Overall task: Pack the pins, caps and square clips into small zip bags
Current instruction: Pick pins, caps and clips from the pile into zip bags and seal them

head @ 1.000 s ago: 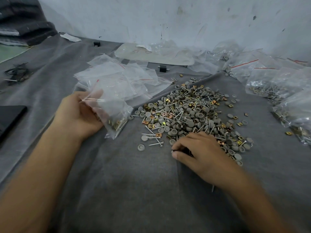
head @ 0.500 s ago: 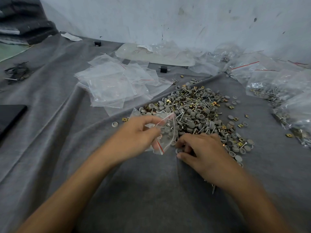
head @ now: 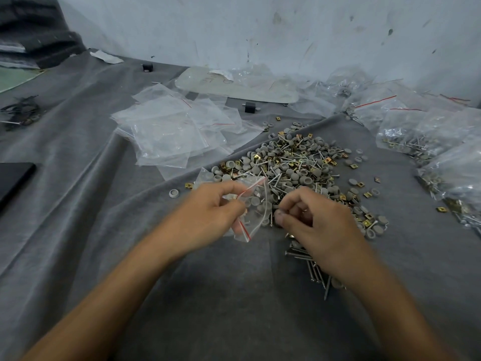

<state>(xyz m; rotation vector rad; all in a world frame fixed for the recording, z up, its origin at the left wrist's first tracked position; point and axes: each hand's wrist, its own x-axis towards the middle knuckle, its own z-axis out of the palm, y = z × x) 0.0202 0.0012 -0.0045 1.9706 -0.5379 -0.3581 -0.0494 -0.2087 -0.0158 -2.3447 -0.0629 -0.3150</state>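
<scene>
Cloth (head: 221,295): we see grey, felted, creased fabric.
Pile (head: 291,162): domed grey caps, thin steel pins and brassy square clips, heaped just beyond our hands.
Zip bag (head: 256,204): clear crinkled film with a red stripe, pinched by our left hand (head: 205,217).
Right hand (head: 320,222): fingers curled beside the bag; we cannot tell whether they hold anything.

No text, label, brand or number can be read. Faint handwritten marks are seen near the left end of the pale flat sheet (head: 250,89) lying by the wall (head: 260,29), but they are too blurred and small to be made out.
</scene>
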